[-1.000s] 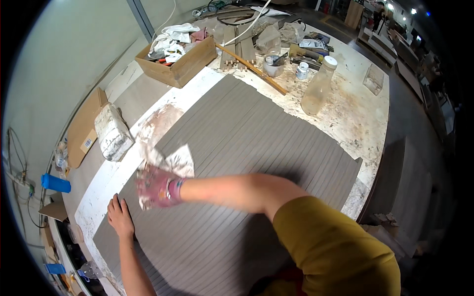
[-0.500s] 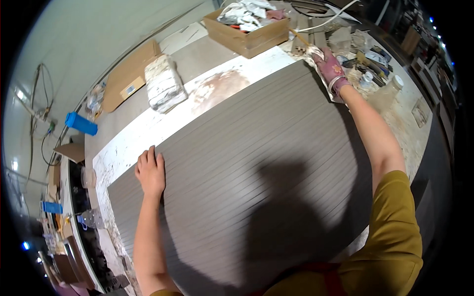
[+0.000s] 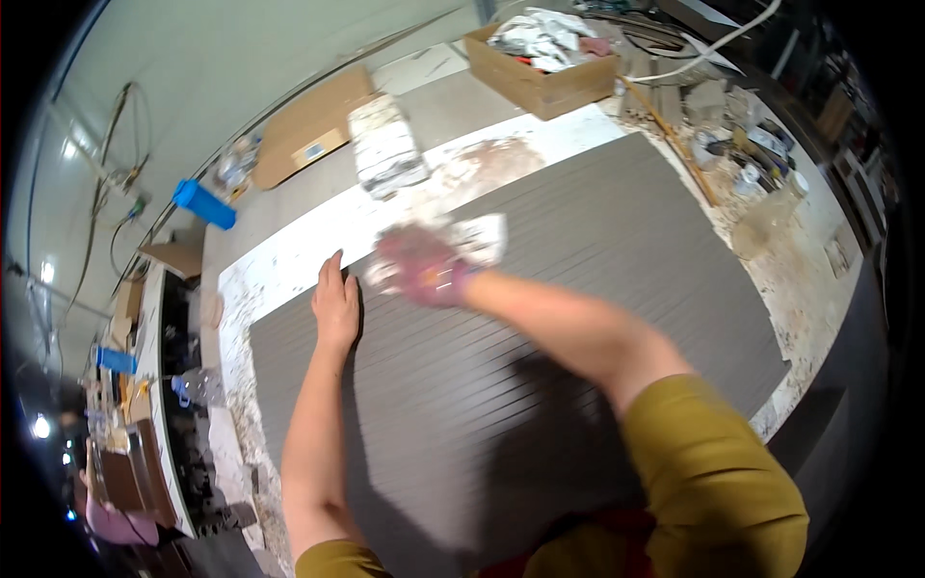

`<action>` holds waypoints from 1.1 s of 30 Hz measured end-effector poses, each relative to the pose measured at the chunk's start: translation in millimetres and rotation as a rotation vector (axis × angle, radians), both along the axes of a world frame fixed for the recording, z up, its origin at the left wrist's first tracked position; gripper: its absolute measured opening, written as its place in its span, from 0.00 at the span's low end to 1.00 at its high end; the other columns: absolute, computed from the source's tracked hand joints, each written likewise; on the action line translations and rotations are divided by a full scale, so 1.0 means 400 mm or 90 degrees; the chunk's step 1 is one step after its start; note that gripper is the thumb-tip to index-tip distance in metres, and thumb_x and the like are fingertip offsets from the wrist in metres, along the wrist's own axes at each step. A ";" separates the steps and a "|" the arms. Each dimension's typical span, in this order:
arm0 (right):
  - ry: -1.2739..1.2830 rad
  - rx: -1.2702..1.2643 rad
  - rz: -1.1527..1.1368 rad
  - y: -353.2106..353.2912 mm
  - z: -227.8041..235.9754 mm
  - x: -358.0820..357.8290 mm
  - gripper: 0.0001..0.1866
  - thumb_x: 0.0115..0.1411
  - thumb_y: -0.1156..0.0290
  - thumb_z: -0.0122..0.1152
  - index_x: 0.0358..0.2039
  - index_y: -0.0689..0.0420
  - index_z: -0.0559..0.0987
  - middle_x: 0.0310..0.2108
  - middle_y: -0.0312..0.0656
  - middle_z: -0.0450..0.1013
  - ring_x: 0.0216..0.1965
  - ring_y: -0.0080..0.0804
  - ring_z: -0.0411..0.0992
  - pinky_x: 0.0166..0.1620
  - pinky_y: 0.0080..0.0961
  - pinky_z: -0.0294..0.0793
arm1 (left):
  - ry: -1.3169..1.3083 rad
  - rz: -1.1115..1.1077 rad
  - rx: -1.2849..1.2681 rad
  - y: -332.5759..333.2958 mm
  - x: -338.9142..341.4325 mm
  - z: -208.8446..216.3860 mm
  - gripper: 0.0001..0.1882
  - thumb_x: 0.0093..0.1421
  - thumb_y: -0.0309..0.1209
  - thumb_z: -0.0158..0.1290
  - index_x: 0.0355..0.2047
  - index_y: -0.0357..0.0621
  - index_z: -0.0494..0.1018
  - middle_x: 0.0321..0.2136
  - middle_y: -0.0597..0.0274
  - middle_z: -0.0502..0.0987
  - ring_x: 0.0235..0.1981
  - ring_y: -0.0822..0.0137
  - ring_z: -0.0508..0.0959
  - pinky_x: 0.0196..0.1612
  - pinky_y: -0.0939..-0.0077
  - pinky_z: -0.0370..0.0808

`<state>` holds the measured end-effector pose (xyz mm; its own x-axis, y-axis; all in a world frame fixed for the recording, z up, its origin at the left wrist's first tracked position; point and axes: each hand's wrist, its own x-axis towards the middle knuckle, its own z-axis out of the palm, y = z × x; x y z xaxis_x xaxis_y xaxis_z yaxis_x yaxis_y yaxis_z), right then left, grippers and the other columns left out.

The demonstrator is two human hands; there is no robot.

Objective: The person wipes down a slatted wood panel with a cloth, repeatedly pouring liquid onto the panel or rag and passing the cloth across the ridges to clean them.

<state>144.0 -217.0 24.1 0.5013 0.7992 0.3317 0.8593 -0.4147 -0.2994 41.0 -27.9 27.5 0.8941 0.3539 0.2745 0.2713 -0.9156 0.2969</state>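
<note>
A large grey-brown panel (image 3: 588, 260) with fine parallel grooves lies flat in front of me. My left hand (image 3: 337, 303), bare, rests near its far left edge with fingers stretched out, holding nothing. My right hand (image 3: 424, 265) wears a pink glove and is smeared by motion. It grips a white cloth (image 3: 487, 238) against the panel's far edge, just right of my left hand. The cloth sticks out on both sides of the glove, and the fingertips are hard to make out.
Beyond the panel sit a folded stained cloth (image 3: 385, 149), flat cardboard (image 3: 308, 130) and a cardboard box (image 3: 549, 87) of rags. A blue bottle (image 3: 204, 204) lies at far left. At right are a thin stick (image 3: 674, 144), a cloudy plastic bottle (image 3: 771, 220) and tools.
My right hand has swept left across the panel with the white cloth, from the far right corner to near my left hand. The view has shifted; my left hand stays on the panel.
</note>
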 end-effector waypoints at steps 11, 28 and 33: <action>-0.160 -0.209 -0.547 -0.593 0.000 0.225 0.25 0.64 0.54 0.42 0.59 0.51 0.67 0.59 0.51 0.64 0.60 0.48 0.62 0.61 0.39 0.60 | 0.071 0.135 0.004 0.342 -0.216 -0.009 0.26 0.66 0.50 0.39 0.57 0.49 0.65 0.56 0.49 0.64 0.52 0.43 0.66 0.55 0.55 0.65; -0.106 -0.157 -0.029 0.177 0.051 -0.096 0.12 0.59 0.60 0.53 0.40 0.42 0.82 0.56 0.39 0.67 0.60 0.41 0.61 0.62 0.40 0.60 | 0.020 0.161 0.016 0.394 -0.257 -0.036 0.20 0.66 0.39 0.37 0.53 0.47 0.68 0.51 0.53 0.68 0.45 0.45 0.71 0.47 0.55 0.71; -0.067 -0.121 -0.395 -0.165 0.031 0.035 0.22 0.63 0.55 0.45 0.54 0.47 0.74 0.63 0.49 0.59 0.63 0.50 0.58 0.64 0.44 0.55 | -0.011 0.145 0.034 0.366 -0.235 -0.021 0.18 0.66 0.38 0.38 0.51 0.46 0.68 0.48 0.52 0.69 0.44 0.48 0.72 0.45 0.55 0.73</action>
